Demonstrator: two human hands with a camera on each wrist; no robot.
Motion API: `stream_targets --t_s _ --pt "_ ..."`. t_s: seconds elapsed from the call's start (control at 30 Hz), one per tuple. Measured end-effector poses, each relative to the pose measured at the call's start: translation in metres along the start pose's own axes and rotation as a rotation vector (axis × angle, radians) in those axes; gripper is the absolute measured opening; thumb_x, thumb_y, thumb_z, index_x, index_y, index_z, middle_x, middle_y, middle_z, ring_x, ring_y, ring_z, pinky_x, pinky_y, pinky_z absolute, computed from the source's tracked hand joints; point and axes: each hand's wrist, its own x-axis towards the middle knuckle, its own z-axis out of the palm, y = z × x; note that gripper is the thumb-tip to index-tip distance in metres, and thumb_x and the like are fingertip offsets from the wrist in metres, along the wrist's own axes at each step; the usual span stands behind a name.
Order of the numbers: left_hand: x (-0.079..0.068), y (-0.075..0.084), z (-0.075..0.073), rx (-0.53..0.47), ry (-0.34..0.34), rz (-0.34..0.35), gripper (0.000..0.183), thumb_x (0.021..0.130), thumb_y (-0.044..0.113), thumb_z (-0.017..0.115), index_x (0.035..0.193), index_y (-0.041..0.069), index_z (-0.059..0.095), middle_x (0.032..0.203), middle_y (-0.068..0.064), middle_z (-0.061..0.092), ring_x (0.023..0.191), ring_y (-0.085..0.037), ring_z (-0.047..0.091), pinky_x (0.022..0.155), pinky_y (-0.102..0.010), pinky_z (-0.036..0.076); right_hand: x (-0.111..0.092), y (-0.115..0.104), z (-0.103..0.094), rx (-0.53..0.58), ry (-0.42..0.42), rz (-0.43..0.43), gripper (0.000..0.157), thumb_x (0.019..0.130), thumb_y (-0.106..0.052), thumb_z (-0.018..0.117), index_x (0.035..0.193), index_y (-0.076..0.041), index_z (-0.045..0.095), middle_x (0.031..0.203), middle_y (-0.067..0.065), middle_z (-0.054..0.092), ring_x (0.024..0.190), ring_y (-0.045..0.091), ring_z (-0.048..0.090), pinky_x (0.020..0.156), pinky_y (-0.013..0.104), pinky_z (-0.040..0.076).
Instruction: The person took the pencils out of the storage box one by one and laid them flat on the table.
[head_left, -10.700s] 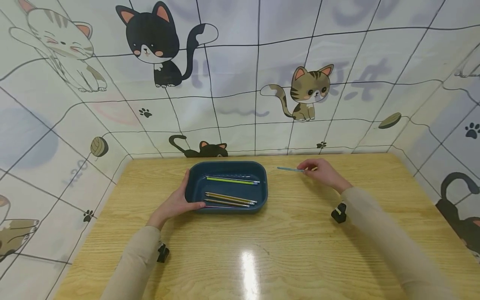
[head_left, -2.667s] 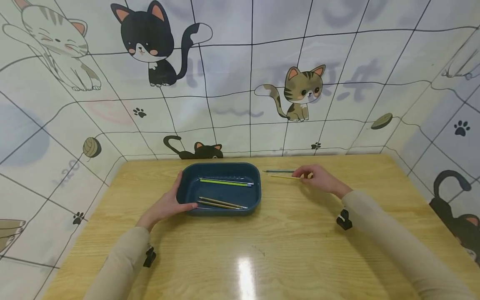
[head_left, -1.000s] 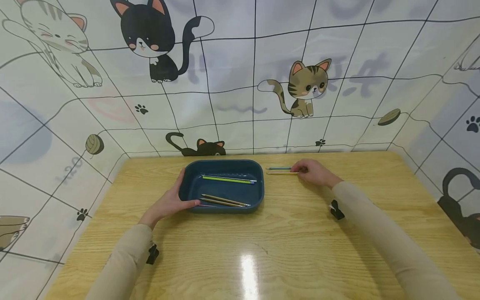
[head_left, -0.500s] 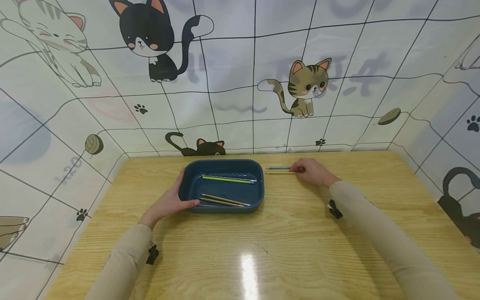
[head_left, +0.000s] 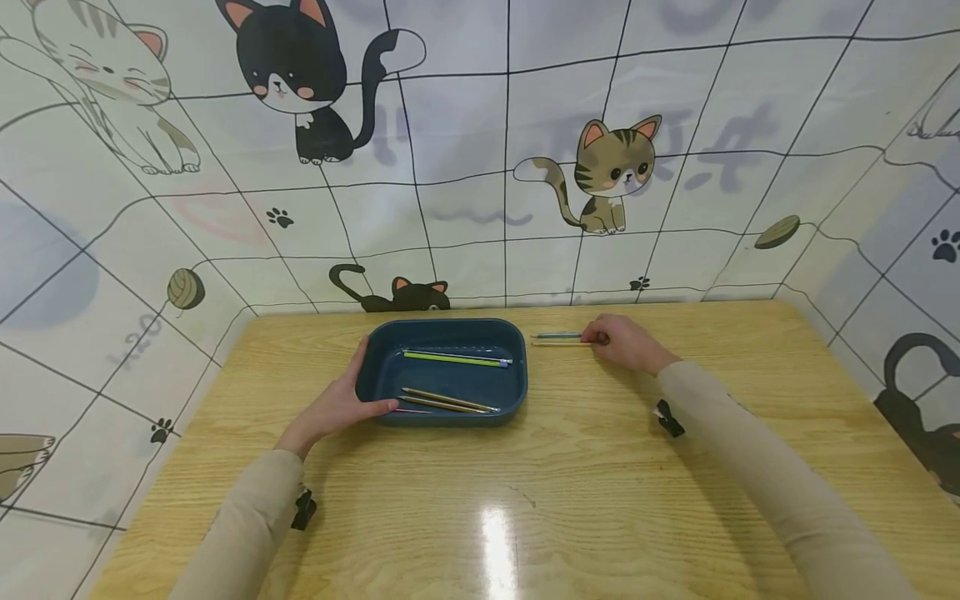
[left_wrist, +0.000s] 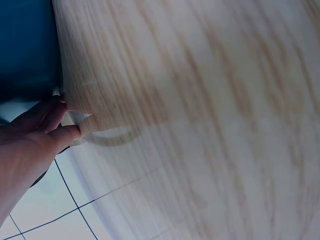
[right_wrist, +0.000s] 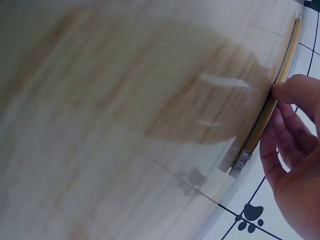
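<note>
In the head view my left hand (head_left: 337, 408) holds the left end of a dark blue tray (head_left: 450, 422), thumb over the front rim and fingers along the outer side. Green (head_left: 453, 360) and gold (head_left: 442, 403) pencils lie inside, with a pink one (head_left: 414, 411) partly behind my thumb. Right of the tray, my right hand (head_left: 626, 342) pinches a yellow pencil (right_wrist: 285, 60) low over the table, its eraser end toward the wrist camera. A blue pencil (head_left: 555, 335) lies just behind it, its right end hidden by my fingers.
The wooden table (head_left: 420, 517) meets a cat-print cloth (head_left: 465, 192) close behind the tray and the pencils. Similar cloth rises on the left and right sides. Black cameras (head_left: 669, 418) hang from both wrists.
Earlier my right hand held the blue pencil; that now lies on the table. It has since taken a yellow pencil from the tray and brought it alongside. My left hand stays on the tray.
</note>
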Motion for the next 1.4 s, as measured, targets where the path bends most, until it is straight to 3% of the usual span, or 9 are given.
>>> stream_targets --t_s 0.47,0.93,1.2,1.4 --pt "0.001 -0.002 -0.001 -0.001 0.001 0.006 0.118 0.08 0.04 0.078 0.155 0.02 -0.01 0.158 -0.024 0.003 0.139 -0.049 0.015 0.107 -0.063 0.019 -0.001 0.004 -0.003 0.003 0.035 0.018 0.016 0.086 0.007 0.062 0.098 0.0 0.069 0.097 0.011 0.064 0.093 0.029 0.061 0.084 0.046 0.05" --pt "0.001 -0.001 0.0 -0.012 -0.001 0.009 0.117 0.08 0.041 0.078 0.155 0.02 -0.01 0.158 -0.023 0.002 0.139 -0.049 0.016 0.107 -0.062 0.019 -0.002 0.002 -0.007 0.003 0.082 -0.016 0.016 0.085 0.007 0.062 0.098 0.001 0.07 0.095 0.011 0.065 0.089 0.028 0.059 0.081 0.045 0.049" --pt "0.002 -0.002 0.0 -0.009 0.014 0.022 0.119 0.079 0.04 0.079 0.156 0.018 -0.008 0.158 -0.022 0.004 0.137 -0.049 0.02 0.107 -0.062 0.022 -0.001 -0.029 -0.024 0.046 0.157 -0.087 0.015 0.088 0.003 0.065 0.103 0.002 0.069 0.098 0.014 0.065 0.088 0.027 0.056 0.076 0.045 0.048" --pt "0.002 -0.003 0.0 -0.011 0.009 0.023 0.118 0.079 0.041 0.079 0.155 0.021 -0.01 0.159 -0.021 0.002 0.139 -0.048 0.017 0.107 -0.061 0.021 0.001 -0.063 -0.018 0.088 0.146 -0.161 0.019 0.088 0.001 0.066 0.107 0.0 0.068 0.102 0.011 0.065 0.088 0.024 0.056 0.075 0.044 0.049"
